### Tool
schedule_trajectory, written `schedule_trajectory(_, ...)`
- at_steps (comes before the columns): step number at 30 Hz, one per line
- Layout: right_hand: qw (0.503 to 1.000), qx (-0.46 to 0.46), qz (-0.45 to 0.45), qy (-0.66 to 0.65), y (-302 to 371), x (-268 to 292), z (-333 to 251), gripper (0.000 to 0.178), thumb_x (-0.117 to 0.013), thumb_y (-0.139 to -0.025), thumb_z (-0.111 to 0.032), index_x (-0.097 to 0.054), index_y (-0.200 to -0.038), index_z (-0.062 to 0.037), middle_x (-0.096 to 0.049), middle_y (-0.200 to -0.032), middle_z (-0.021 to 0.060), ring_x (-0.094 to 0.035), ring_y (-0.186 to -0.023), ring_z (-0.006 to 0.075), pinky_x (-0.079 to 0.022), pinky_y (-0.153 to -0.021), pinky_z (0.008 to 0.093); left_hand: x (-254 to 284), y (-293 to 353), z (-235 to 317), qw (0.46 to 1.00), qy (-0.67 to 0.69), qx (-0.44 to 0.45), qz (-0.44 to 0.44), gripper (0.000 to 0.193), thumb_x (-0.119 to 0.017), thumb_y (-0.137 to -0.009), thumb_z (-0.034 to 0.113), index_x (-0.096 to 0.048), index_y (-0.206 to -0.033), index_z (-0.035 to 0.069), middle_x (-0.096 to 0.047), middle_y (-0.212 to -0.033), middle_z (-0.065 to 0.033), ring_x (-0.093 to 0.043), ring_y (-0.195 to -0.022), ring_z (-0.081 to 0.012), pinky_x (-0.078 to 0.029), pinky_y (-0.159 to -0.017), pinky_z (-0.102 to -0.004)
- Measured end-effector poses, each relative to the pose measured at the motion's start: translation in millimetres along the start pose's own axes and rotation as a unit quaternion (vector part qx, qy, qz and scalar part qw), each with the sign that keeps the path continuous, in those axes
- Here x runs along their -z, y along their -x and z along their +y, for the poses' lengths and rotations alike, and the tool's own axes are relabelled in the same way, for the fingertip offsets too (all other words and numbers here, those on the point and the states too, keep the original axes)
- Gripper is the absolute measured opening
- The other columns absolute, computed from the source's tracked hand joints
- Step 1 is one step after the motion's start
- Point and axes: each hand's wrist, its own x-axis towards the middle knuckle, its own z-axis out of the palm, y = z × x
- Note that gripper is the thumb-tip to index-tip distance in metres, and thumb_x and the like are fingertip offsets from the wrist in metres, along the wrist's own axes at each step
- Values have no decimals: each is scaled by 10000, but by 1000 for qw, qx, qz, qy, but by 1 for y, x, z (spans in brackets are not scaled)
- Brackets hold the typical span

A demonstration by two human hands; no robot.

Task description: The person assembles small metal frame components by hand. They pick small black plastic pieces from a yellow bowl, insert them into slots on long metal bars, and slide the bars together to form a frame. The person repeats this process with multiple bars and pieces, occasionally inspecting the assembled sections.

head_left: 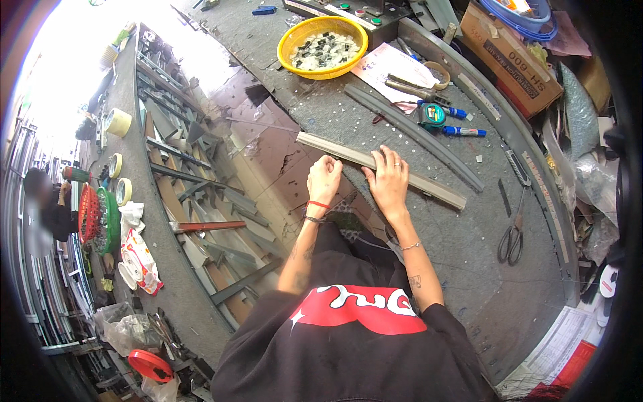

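Observation:
A beige metal or plastic profile (pixel 435 190) lies slantwise on the grey worktop in front of me. My right hand (pixel 390 182) holds it near its middle, the fingers over the far edge and the thumb at the near side. My left hand (pixel 324 182) is closed in a pinch at the near edge of the profile, towards its left end; whatever is between the fingertips is too small to make out. Beyond the profile lies a longer grey strip (pixel 418 135). A teal tape measure (pixel 432 116) and blue markers (pixel 463 132) are to its right.
A yellow basin (pixel 287 56) of small black and white pieces stands at the back. Scissors (pixel 511 242) and a brush (pixel 518 167) lie at right, near a cardboard box (pixel 512 57). Offcuts fill a rack (pixel 221 295) at left. Another person (pixel 57 211) is at far left.

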Motion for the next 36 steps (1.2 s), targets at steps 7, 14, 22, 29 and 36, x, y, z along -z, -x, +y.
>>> schedule_trajectory(7, 1000, -4, 14, 6, -2, -1, -1, 366, -643, -797, -322, -591, -1059, -71, -542, -1179, 80, -492, -1121, 258, -378, -908, 402, -12, -1, -13, 995, 94, -31, 17, 225, -603, -842, 224, -573, -907, 11, -552, -675, -58, -528, -570, -154, -445, -573, -302)
schedule_trajectory(14, 1000, -10, 19, -7, -4, -2, -1, 341, -644, -801, -314, -593, -1040, -76, -544, -1164, 74, -495, -1110, 253, -382, -897, 397, -29, 5, -18, 964, 240, -44, 100, 294, -664, -860, 199, -537, -1026, -7, -486, -792, -3, -433, -654, -68, -413, -601, -217)
schedule_trajectory(22, 1000, -6, 14, -16, -4, 0, -2, 366, -648, -791, -310, -580, -1047, -58, -534, -1168, 101, -489, -1107, 270, -389, -888, 404, -29, 0, -14, 966, 186, -92, 156, 172, -617, -776, 28, -591, -947, 26, -502, -800, -28, -474, -753, -147, -417, -705, -279)
schedule_trajectory(29, 1000, -6, 16, -17, -4, 0, -1, 340, -636, -809, -311, -580, -1052, -79, -541, -1154, 79, -496, -1100, 261, -380, -893, 403, -19, 9, -17, 954, 29, -257, 150, 204, -558, -765, -1, -632, -930, 93, -492, -887, -77, -451, -877, -254, -385, -830, -364)
schedule_trajectory(36, 1000, 4, 23, -18, -4, 0, -1, 346, -627, -816, -322, -578, -1059, -81, -541, -1154, 84, -498, -1096, 261, -384, -890, 404, -31, 5, -34, 961, 160, -166, 155, 415, -639, -812, 113, -477, -1184, 24, -519, -1097, -111, -503, -923, -210, -432, -784, -319)
